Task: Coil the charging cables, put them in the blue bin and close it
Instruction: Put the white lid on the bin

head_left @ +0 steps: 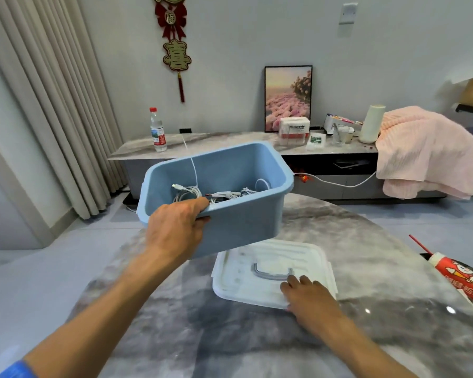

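Note:
My left hand [175, 227] grips the near rim of the blue bin [243, 222] and holds it tilted in the air above the table. Coiled white charging cables [202, 193] lie inside the bin, on its bottom. The bin's white lid [246, 282], with a grey handle [273, 272], lies flat on the marble table [175, 323] below and to the right of the bin. My right hand [309, 298] rests on the lid's near right corner, fingers spread just beside the handle.
A red and white tube [464, 279] lies at the table's right edge. Behind stands a low cabinet [137, 152] with a water bottle [157, 130], boxes, a framed picture and a pink towel [426, 151]. A white cord [339, 182] hangs along the cabinet front.

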`<move>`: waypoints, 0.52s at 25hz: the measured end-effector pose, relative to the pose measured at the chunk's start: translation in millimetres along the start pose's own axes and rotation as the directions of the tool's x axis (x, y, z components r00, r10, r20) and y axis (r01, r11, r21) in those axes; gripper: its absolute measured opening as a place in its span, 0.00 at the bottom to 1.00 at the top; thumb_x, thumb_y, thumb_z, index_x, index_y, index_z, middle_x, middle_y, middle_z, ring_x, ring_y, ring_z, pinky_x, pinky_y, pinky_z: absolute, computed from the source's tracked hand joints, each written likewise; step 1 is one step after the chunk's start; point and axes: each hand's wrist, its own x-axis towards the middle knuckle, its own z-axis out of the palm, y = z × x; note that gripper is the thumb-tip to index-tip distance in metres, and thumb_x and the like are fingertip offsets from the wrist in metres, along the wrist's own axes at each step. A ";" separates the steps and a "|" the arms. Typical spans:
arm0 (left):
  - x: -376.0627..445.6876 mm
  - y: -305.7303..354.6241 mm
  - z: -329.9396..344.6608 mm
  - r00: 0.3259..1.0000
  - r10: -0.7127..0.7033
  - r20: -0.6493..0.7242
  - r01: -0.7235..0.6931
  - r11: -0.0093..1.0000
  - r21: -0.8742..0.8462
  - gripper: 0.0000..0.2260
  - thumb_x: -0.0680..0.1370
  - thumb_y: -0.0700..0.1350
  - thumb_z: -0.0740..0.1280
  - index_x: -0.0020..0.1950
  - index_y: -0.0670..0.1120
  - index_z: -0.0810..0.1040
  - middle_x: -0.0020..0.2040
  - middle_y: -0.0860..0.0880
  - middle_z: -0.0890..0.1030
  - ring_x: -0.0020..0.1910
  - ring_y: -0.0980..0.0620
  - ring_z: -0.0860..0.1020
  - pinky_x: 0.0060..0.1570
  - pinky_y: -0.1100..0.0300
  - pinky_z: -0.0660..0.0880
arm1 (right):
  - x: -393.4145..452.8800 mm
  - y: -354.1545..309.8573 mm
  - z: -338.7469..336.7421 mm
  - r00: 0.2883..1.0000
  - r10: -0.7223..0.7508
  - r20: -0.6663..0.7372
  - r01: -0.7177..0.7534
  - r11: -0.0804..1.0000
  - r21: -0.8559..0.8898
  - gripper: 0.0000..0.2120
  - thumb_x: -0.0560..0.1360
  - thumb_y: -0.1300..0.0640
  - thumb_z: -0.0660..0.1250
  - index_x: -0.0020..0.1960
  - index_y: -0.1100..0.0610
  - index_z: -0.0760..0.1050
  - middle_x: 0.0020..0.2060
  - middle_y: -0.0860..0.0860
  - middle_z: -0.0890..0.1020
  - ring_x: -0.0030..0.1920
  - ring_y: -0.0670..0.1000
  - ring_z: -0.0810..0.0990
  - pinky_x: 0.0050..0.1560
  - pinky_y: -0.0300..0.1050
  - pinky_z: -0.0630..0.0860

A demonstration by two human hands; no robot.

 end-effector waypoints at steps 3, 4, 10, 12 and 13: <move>-19.0 2.5 8.8 0.999 0.017 0.052 -0.015 0.999 -0.037 0.10 0.71 0.43 0.73 0.37 0.46 0.71 0.34 0.49 0.81 0.37 0.40 0.79 0.30 0.57 0.62 | -45.9 51.7 4.4 0.995 0.097 0.023 -0.095 0.993 -0.068 0.28 0.47 0.60 0.83 0.45 0.59 0.79 0.40 0.55 0.81 0.33 0.57 0.80 0.22 0.51 0.73; -24.3 4.2 10.5 0.996 0.021 0.083 -0.017 0.999 -0.048 0.11 0.71 0.43 0.72 0.38 0.47 0.70 0.35 0.49 0.81 0.38 0.39 0.79 0.31 0.56 0.61 | -60.8 70.8 -0.1 0.991 0.131 0.035 -0.128 0.989 -0.077 0.28 0.48 0.57 0.83 0.46 0.58 0.78 0.42 0.54 0.81 0.34 0.56 0.80 0.23 0.51 0.73; -69.7 23.0 16.2 0.918 0.163 0.363 -0.147 0.987 -0.070 0.07 0.74 0.46 0.67 0.41 0.47 0.70 0.41 0.48 0.82 0.45 0.39 0.79 0.34 0.54 0.66 | -124.5 126.8 -43.2 0.915 0.394 -0.085 -0.363 0.897 0.254 0.10 0.81 0.46 0.60 0.45 0.48 0.62 0.43 0.45 0.73 0.42 0.46 0.74 0.41 0.44 0.72; -87.7 37.6 11.1 0.845 0.238 0.479 -0.192 0.971 -0.145 0.06 0.76 0.47 0.66 0.43 0.47 0.71 0.45 0.48 0.82 0.48 0.41 0.78 0.36 0.55 0.64 | -123.3 117.5 -59.6 0.896 0.432 -0.106 -0.361 0.845 0.394 0.10 0.80 0.49 0.62 0.43 0.50 0.65 0.39 0.45 0.73 0.37 0.45 0.73 0.33 0.41 0.67; -89.8 42.7 6.7 0.783 0.287 0.552 -0.196 0.956 -0.219 0.06 0.77 0.47 0.66 0.43 0.47 0.71 0.46 0.48 0.81 0.48 0.43 0.78 0.37 0.55 0.65 | -120.1 110.4 -70.1 0.892 0.436 -0.124 -0.339 0.824 0.455 0.09 0.80 0.50 0.63 0.44 0.51 0.66 0.39 0.46 0.73 0.37 0.46 0.73 0.32 0.41 0.65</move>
